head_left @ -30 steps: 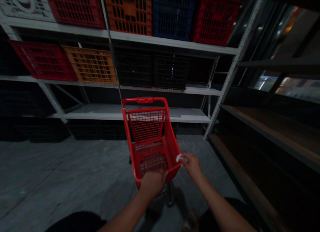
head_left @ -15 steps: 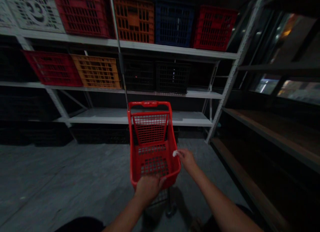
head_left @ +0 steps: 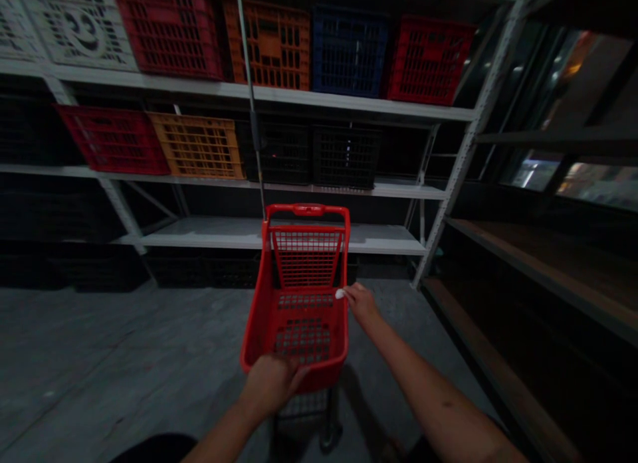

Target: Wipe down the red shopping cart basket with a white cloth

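A small red plastic shopping cart (head_left: pixel 299 297) stands on the concrete floor in front of me, its handle at the far end. My left hand (head_left: pixel 269 386) grips the near rim of the cart's basket. My right hand (head_left: pixel 359 303) reaches to the basket's right rim and pinches a small white thing (head_left: pixel 339 293), maybe a bit of cloth or tissue, against the rim. The basket's mesh bottom shows nothing lying in it.
Metal shelving (head_left: pixel 319 101) runs along the back with red, orange, blue, black and white crates (head_left: pixel 199 144) on its upper levels. A bare white shelf (head_left: pixel 209 232) sits low behind the cart. Dark wooden shelves (head_left: pixel 543 264) line the right side. Grey floor (head_left: pixel 124 357) spreads left.
The cart's near end has swung left. My right hand with the white thing slid along the right rim, away from me. The view shifted a little downward on the shelves.
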Action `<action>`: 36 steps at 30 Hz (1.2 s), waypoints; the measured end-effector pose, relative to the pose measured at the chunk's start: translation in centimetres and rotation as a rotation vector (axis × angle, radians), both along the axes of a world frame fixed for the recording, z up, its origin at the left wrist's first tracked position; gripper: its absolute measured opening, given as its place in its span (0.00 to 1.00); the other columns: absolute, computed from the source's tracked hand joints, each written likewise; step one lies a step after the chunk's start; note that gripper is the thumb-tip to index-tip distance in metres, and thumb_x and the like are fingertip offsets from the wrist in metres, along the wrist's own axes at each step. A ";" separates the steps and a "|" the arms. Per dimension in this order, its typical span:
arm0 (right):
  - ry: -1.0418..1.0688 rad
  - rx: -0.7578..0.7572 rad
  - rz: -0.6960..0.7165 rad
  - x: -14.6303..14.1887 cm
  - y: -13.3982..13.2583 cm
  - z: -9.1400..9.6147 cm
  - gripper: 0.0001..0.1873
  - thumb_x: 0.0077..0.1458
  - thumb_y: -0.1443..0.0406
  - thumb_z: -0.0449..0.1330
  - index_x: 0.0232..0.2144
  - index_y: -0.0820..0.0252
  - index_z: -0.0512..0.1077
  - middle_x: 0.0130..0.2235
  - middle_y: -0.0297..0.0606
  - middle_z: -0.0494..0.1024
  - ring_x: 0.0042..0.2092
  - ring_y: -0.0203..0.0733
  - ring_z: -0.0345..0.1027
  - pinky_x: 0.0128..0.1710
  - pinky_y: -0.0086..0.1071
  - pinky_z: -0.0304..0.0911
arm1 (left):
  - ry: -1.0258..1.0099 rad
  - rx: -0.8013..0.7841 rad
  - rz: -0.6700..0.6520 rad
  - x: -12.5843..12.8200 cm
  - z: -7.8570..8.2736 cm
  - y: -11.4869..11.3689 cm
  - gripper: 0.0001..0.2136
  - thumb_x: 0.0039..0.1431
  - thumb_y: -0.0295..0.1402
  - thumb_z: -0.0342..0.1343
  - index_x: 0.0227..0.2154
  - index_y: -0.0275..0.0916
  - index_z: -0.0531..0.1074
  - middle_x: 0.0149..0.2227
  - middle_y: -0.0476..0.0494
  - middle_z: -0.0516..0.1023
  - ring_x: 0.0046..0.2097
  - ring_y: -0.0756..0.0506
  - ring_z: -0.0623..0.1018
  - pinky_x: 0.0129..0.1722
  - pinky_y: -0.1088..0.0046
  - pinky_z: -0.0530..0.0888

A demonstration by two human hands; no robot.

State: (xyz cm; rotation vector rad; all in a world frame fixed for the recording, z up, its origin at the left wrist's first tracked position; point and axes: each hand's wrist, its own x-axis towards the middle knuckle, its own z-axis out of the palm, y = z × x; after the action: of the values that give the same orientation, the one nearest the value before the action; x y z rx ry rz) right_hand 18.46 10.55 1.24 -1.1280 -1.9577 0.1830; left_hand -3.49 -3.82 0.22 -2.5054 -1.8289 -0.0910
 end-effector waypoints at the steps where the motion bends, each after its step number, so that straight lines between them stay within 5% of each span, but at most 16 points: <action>1: 0.012 -0.003 -0.021 -0.3 -0.2 0.0 0.10 0.52 0.70 0.53 0.30 0.57 0.75 0.27 0.35 0.69 0.31 0.35 0.64 0.32 0.27 0.60 | 0.007 0.003 -0.008 -0.2 0.1 0.0 0.26 0.59 0.47 0.28 0.27 0.41 0.71 0.27 0.44 0.77 0.32 0.46 0.76 0.32 0.72 0.68; 10: -0.004 -0.094 0.349 0.1 -12.3 -2.2 0.11 0.56 0.67 0.50 0.35 0.54 0.73 0.31 0.35 0.71 0.33 0.35 0.65 0.32 0.26 0.61 | 0.023 0.020 -0.110 -2.5 0.0 -0.5 0.26 0.59 0.46 0.29 0.27 0.40 0.70 0.26 0.44 0.76 0.31 0.47 0.75 0.32 0.72 0.67; 13: -0.094 -0.044 0.332 0.4 -9.9 -1.6 0.12 0.56 0.68 0.50 0.35 0.55 0.73 0.32 0.36 0.71 0.34 0.36 0.65 0.34 0.26 0.60 | 0.037 0.029 -0.148 -3.0 -0.6 -0.7 0.25 0.59 0.45 0.29 0.26 0.39 0.69 0.26 0.44 0.76 0.30 0.47 0.75 0.31 0.72 0.67; 17: -0.128 -0.027 0.124 0.6 -2.6 0.1 0.11 0.54 0.70 0.51 0.32 0.59 0.74 0.31 0.37 0.71 0.34 0.36 0.65 0.35 0.27 0.60 | 0.045 0.041 -0.184 -4.1 -1.0 -0.7 0.24 0.59 0.46 0.30 0.25 0.39 0.69 0.26 0.45 0.75 0.30 0.46 0.74 0.32 0.70 0.67; 20: -0.125 -0.049 0.000 0.1 0.2 0.7 0.11 0.54 0.70 0.52 0.33 0.62 0.74 0.31 0.38 0.72 0.34 0.36 0.66 0.36 0.26 0.60 | 0.017 0.043 -0.204 -5.8 -0.4 -0.5 0.24 0.59 0.46 0.31 0.26 0.39 0.69 0.27 0.45 0.75 0.32 0.47 0.74 0.35 0.71 0.67; 24: -0.117 -0.068 -0.006 -1.8 -2.5 -0.2 0.12 0.55 0.68 0.50 0.35 0.58 0.74 0.32 0.37 0.72 0.35 0.35 0.66 0.37 0.25 0.59 | -0.084 0.040 -0.073 -5.9 1.3 -0.1 0.26 0.60 0.45 0.29 0.24 0.38 0.70 0.28 0.43 0.76 0.34 0.47 0.74 0.39 0.71 0.67; 30: -0.169 -0.091 0.126 -5.9 -7.5 -1.3 0.11 0.56 0.67 0.50 0.35 0.57 0.72 0.33 0.35 0.73 0.36 0.34 0.66 0.37 0.24 0.58 | -0.162 -0.081 0.344 1.3 1.0 0.6 0.23 0.59 0.43 0.32 0.41 0.36 0.68 0.30 0.37 0.77 0.33 0.43 0.77 0.31 0.70 0.70; 33: -0.250 -0.079 0.122 -5.9 -5.9 -0.6 0.10 0.56 0.67 0.50 0.33 0.58 0.72 0.33 0.35 0.72 0.37 0.34 0.65 0.37 0.24 0.57 | -0.129 -0.066 0.405 2.8 0.2 0.7 0.23 0.60 0.42 0.31 0.42 0.34 0.68 0.28 0.36 0.78 0.33 0.41 0.78 0.30 0.67 0.71; 36: -0.278 -0.087 -0.031 -4.1 -2.3 1.0 0.10 0.55 0.69 0.50 0.33 0.60 0.72 0.34 0.37 0.72 0.37 0.35 0.65 0.38 0.24 0.56 | -0.091 -0.073 0.404 1.8 -0.1 0.8 0.21 0.60 0.41 0.33 0.42 0.37 0.68 0.28 0.37 0.78 0.33 0.41 0.78 0.31 0.66 0.71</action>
State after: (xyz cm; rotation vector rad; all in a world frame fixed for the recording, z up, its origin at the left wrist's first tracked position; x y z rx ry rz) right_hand 14.39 8.28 2.21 -1.2961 -2.1916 0.1003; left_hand -1.68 -2.99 0.07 -2.1501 -2.3714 -0.1280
